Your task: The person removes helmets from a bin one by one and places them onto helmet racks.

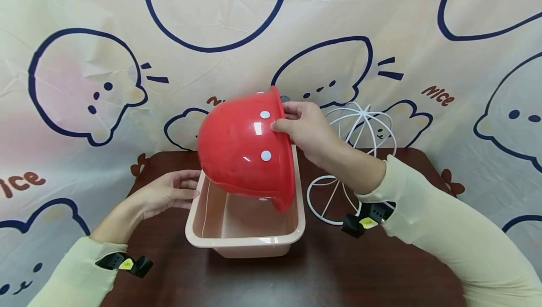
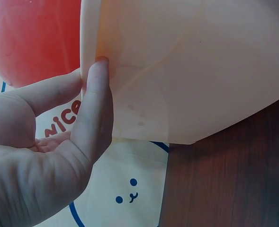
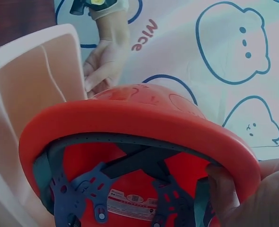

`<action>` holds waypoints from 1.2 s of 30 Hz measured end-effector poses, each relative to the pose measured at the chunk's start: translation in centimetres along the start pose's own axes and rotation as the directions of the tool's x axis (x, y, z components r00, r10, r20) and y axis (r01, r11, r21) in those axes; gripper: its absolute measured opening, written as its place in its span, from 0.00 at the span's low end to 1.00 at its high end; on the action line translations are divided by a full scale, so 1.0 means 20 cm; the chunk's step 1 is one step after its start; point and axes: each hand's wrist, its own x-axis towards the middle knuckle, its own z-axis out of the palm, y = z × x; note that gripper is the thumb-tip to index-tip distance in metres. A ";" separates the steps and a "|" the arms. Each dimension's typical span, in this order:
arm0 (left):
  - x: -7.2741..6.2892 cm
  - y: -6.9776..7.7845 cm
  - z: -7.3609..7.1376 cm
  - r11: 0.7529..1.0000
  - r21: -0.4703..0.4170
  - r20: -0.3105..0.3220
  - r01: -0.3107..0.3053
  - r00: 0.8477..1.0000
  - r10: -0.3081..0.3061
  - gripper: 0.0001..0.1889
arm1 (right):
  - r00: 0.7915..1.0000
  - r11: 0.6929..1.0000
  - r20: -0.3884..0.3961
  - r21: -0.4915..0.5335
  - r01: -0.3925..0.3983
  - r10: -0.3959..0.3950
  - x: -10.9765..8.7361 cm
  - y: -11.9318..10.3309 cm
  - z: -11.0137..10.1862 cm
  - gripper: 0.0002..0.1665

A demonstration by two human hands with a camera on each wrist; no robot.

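While the left hand (image 1: 171, 189) pinches a basin's lip, the right hand (image 1: 306, 125) holds a red helmet (image 1: 241, 147) above it

Because the helmet's brim is thin and stands proud of the shell, it seems the natural place to grip: the right thumb presses the outer side while fingers curl round to the inside, closed down to the brim's thickness. Held there, the helmet lies on its side in the middle of the head frame, crown to the left and hollow to the right — the right wrist view shows the blue-grey harness (image 3: 77, 198) and a label (image 3: 132, 203) inside. The left hand, at left-centre, has its digits nearly together on the pale pink basin's (image 1: 254, 241) lip, probably to keep it steady.

The helmet covers the basin's far part, so whether its crown touches the far left rim cannot be told. A white wire stand (image 1: 362, 115) rises right of centre, behind the right forearm — near enough to be a snag on that side. The basin sits on a dark brown table (image 1: 178, 278), and a cartoon-printed cloth (image 1: 237, 76) fills the upper frame behind everything.
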 end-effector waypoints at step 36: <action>-0.12 0.19 0.08 0.986 -0.008 -0.099 -0.169 0.981 0.168 0.31 | 0.974 0.937 -0.209 0.312 0.154 -0.090 0.01 -0.02 0.00 0.34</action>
